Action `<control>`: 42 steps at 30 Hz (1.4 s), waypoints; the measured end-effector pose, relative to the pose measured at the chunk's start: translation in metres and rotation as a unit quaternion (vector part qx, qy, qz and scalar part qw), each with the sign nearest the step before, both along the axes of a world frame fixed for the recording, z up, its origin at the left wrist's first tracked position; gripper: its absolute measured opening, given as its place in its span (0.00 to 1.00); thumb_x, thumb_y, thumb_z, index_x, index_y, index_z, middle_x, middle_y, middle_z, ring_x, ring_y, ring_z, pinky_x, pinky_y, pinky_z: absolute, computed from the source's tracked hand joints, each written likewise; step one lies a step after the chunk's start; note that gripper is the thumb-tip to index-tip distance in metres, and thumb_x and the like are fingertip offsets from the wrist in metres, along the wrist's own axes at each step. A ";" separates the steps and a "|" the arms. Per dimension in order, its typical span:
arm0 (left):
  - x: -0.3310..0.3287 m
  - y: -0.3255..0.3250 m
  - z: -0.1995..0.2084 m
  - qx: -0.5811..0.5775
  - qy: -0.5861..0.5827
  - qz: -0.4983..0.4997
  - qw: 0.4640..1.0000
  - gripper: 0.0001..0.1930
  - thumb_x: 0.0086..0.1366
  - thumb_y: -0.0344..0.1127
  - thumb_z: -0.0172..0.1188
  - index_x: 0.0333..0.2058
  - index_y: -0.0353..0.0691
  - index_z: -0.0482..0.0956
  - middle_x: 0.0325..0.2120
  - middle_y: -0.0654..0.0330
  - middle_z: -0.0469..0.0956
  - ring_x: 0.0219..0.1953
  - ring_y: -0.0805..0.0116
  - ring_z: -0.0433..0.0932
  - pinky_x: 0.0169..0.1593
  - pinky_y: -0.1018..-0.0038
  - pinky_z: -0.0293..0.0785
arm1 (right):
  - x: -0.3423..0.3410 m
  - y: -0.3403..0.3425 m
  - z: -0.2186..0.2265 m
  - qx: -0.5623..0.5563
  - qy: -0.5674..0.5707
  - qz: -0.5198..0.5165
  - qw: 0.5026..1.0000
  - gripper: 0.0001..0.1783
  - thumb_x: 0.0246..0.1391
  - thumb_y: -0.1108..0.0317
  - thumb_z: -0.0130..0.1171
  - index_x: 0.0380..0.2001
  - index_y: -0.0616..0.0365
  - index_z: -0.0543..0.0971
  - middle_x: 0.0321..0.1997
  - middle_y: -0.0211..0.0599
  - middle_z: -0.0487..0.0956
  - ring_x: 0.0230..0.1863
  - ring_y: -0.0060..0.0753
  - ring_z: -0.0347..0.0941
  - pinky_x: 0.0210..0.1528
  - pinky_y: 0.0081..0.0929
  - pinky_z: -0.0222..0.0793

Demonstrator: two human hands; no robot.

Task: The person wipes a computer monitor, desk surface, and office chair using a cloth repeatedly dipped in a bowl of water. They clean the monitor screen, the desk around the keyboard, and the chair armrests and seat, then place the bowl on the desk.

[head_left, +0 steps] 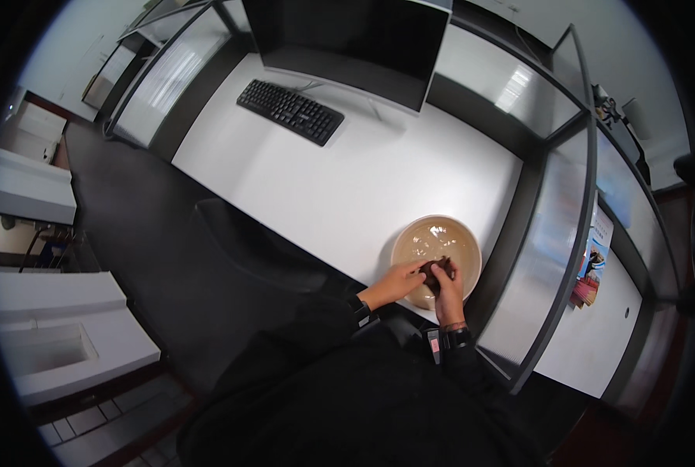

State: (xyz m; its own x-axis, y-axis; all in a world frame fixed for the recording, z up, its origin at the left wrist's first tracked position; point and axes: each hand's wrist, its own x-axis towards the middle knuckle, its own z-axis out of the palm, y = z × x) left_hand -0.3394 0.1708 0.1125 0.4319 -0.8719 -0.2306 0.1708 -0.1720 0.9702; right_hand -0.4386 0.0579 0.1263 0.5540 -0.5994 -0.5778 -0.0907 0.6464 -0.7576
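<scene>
A round beige basin (409, 240) stands at the near right corner of the white desk, its glossy inside catching bright reflections. Over its near half, both my hands meet around a small dark brown object (427, 272), too covered by fingers to name its kind. My left hand (396, 285) reaches in from the left, with its fingertips closed against the object's side. On the other side, my right hand (449, 289) grips it, the thumb lying across the front. Dark bands circle both wrists.
A black keyboard (290, 111) lies toward the back left, below a large dark monitor (347, 43). Framed partition panels (546, 241) rise along the desk's right and back edges. A dark chair (246, 245) sits by the front edge. Colourful booklets (594, 261) stand beyond the right partition.
</scene>
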 end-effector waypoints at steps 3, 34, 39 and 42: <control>0.002 0.027 -0.004 0.069 -0.039 0.070 0.994 0.17 0.65 0.36 0.51 0.51 0.34 0.71 0.41 0.56 0.77 0.41 0.70 0.75 0.46 0.77 0.69 | -0.010 0.001 -0.009 -0.169 0.021 -0.004 0.985 0.27 0.50 0.70 0.61 0.53 0.64 0.64 0.49 0.40 0.71 0.50 0.29 0.67 0.53 0.26 0.63; -0.040 0.512 0.016 -0.129 0.035 0.184 0.974 0.22 0.61 0.32 0.56 0.53 0.33 0.63 0.41 0.60 0.72 0.44 0.75 0.70 0.49 0.75 0.68 | 0.029 0.463 0.064 -0.201 -0.028 0.429 0.880 0.15 0.52 0.70 0.59 0.42 0.61 0.70 0.37 0.26 0.72 0.42 0.17 0.67 0.44 0.17 0.64; -0.034 0.558 0.005 -0.134 -0.046 0.283 0.949 0.18 0.60 0.28 0.57 0.49 0.35 0.66 0.40 0.60 0.72 0.43 0.73 0.71 0.48 0.74 0.69 | 0.061 0.508 0.071 -0.193 0.003 0.538 0.821 0.11 0.49 0.79 0.53 0.38 0.61 0.70 0.40 0.32 0.74 0.41 0.21 0.70 0.45 0.20 0.67; -0.030 0.582 0.004 -0.195 0.027 0.324 0.925 0.17 0.60 0.29 0.57 0.48 0.36 0.66 0.40 0.59 0.73 0.44 0.73 0.71 0.48 0.74 0.69 | 0.081 0.536 0.063 -0.183 -0.035 0.554 0.811 0.07 0.49 0.79 0.53 0.28 0.57 0.66 0.34 0.31 0.73 0.38 0.20 0.70 0.40 0.19 0.68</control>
